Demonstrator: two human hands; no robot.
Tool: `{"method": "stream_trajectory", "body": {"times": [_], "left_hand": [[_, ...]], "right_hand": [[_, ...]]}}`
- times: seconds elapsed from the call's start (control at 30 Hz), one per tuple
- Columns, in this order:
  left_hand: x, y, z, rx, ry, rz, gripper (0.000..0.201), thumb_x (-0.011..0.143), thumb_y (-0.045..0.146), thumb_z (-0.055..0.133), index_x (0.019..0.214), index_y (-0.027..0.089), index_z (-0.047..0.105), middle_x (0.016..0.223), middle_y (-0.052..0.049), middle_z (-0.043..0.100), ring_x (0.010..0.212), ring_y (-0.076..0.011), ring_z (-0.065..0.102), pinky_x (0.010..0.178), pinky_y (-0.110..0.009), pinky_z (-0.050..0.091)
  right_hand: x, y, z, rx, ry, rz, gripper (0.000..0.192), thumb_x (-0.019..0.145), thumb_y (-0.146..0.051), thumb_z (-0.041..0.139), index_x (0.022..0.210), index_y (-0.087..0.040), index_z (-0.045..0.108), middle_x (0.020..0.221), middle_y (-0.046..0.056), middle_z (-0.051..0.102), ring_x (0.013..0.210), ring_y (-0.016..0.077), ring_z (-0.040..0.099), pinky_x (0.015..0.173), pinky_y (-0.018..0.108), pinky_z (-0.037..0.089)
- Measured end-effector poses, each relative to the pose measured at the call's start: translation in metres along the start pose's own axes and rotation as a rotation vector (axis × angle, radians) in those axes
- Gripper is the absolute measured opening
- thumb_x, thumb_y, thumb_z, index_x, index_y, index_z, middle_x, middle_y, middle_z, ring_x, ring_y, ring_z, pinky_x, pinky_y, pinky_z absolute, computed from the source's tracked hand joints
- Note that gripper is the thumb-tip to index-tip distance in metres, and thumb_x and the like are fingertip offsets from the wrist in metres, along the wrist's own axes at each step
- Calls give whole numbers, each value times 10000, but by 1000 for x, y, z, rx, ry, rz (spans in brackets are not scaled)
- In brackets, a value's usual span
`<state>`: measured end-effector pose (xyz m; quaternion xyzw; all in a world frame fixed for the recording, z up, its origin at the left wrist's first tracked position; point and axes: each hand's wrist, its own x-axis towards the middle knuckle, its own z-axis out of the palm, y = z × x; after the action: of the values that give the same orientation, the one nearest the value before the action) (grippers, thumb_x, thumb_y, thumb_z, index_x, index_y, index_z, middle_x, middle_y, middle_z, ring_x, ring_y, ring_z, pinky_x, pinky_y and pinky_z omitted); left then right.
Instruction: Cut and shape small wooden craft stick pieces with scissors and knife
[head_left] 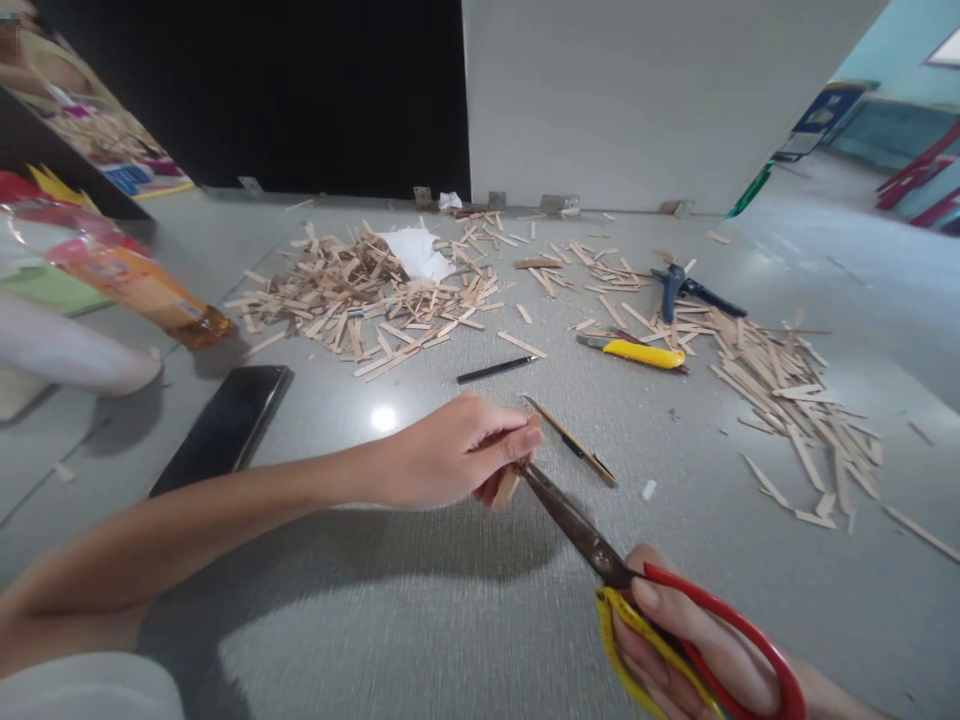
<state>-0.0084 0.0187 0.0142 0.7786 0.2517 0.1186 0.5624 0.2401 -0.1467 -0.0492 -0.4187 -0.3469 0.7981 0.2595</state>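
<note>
While scissors [577,530] bite — stick [507,486] between left fingers [517,445].

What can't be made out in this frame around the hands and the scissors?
- Head view: the wooden stick is mostly hidden inside the left hand; its length is unclear.
- The scissors blade tips meet the stick behind the fingers; the cut itself is hidden.
- The right hand is cut off by the bottom edge.
- The bottle label is too blurred to read.

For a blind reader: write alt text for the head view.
A left hand holds a small wooden stick at the blades of red-handled scissors gripped by the right hand. Stick offcuts litter the grey table.
</note>
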Motion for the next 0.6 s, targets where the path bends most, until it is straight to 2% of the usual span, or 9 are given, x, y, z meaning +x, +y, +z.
{"method": "stream_trajectory", "body": {"times": [0.2, 0.33, 0.6], "left_hand": [[-1, 3, -5, 104, -42, 66, 637, 1159, 552, 416, 648, 195, 546, 539, 6, 640, 488, -100, 542, 546, -204, 399], [-4, 5, -7, 134, -83, 84, 595, 1167, 491, 426, 664, 197, 547, 521, 20, 612, 479, -95, 530, 535, -196, 385], [-4, 8, -9, 119, -112, 68, 540, 1157, 446, 444, 678, 203, 499, 537, 23, 604, 493, -89, 530, 528, -180, 378]], "right_hand": [[5, 2, -5, -12, -43, -35, 755, 948, -877, 551, 553, -234, 511, 309, -105, 352, 225, 52, 293, 262, 155, 225], [5, 0, -7, -58, -90, -39, 740, 982, -834, 550, 546, -241, 473, 326, -118, 337, 225, 42, 275, 268, 152, 206], [1, -1, -6, -134, -26, -6, 765, 941, -899, 535, 542, -250, 465, 317, -122, 313, 224, 41, 257, 251, 147, 195]]}}
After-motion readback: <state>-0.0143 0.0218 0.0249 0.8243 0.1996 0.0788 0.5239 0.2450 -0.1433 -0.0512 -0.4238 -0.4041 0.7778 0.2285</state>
